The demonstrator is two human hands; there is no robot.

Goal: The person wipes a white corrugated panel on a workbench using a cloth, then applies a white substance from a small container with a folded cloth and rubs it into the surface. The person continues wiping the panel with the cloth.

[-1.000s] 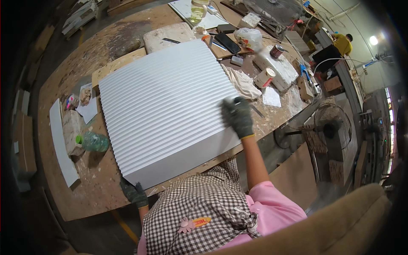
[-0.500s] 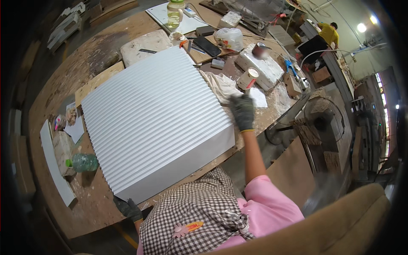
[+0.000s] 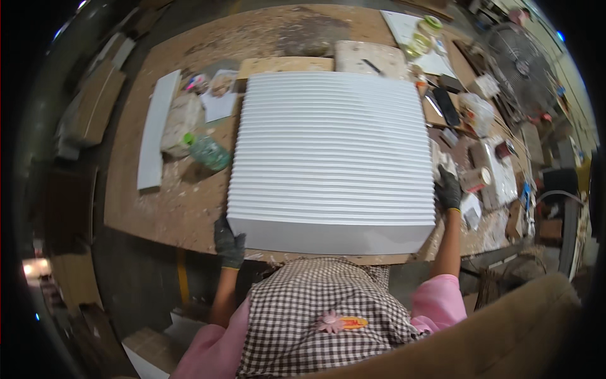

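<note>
A large white ribbed block [image 3: 331,151], with a smooth grey-white front side, lies on the workbench right before me. My left hand [image 3: 229,245], in a dark glove, grips its near left corner, fingers along the left side and thumb by the front face. Beyond the right edge, my right hand [image 3: 448,189], also gloved, is closed on a pale crumpled cloth [image 3: 444,158]; its fingertips are partly hidden. A white cup [image 3: 475,180] with red marking lies tilted beside that hand, and a white paper scrap [image 3: 470,210] sits nearer me.
Left of the block are a green-capped plastic bottle [image 3: 208,152] and a long white strip [image 3: 158,129]. At the right stand a plaster-smeared white block [image 3: 495,174], a plastic bag [image 3: 476,114] and a phone [image 3: 447,106]. A fan [image 3: 519,66] stands at the far right.
My view has swung left, so the ribbed block now appears square to me. The right hand, blurred before, is now at the cloth. My left hand stays by the near left corner.
</note>
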